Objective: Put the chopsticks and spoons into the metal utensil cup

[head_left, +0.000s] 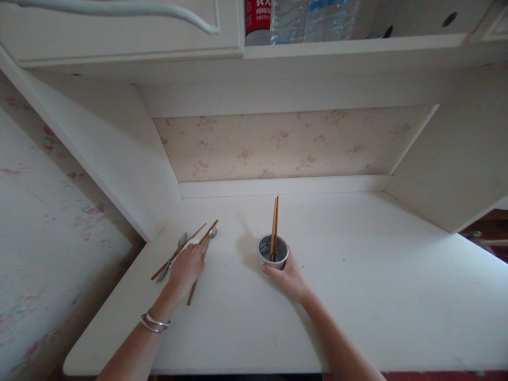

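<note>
My left hand is down among loose utensils at the table's left, its fingers curled together on a chopstick. The fingertips are partly hidden. Beneath and beside it lie another chopstick, a metal spoon and a second spoon. Something white shows by the knuckles, mostly covered. My right hand is wrapped around the near right side of a metal utensil cup with holes in its bottom. Two chopsticks stand upright in that cup, leaning slightly.
The white table runs back to a low ledge under a flowered wall panel. A cabinet shelf with plastic-wrapped bottles hangs above. White side panels stand left and right.
</note>
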Motion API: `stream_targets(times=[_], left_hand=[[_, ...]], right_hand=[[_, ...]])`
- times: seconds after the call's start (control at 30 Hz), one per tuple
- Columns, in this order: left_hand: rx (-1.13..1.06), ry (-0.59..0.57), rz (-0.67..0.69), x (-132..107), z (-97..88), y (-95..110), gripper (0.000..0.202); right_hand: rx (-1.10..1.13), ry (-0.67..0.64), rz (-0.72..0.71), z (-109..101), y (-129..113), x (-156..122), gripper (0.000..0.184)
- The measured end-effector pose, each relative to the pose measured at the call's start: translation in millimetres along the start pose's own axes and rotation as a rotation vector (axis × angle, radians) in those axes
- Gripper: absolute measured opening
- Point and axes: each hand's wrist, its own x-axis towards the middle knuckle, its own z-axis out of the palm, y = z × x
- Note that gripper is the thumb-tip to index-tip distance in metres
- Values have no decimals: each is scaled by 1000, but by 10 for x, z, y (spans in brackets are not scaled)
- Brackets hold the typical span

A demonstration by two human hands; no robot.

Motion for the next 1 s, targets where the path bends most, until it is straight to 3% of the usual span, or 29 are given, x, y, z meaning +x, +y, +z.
stream_targets(times=[0.2, 0.33, 0.57, 0.7, 0.87, 1.0], left_hand=[[-74, -3, 47, -18, -78, 169, 33], [-89, -8, 110, -26, 6, 305, 34], [-84, -7, 84, -40, 99, 392, 36], [-110, -6, 82, -29, 69, 353, 36], [-94, 26, 29, 51, 2, 161, 38], [-36, -89, 18, 120, 12, 36, 36]], right_hand=[[-14, 7, 1, -1, -3, -11, 77], [-17, 1, 4, 0, -5, -9, 77], [-23, 4, -7, -5, -21, -4, 74], [-17, 2, -10, -2, -5, -4, 75], [1, -11, -19, -3, 12, 2, 75], [-10, -2, -1, -5, -2, 3, 75]])
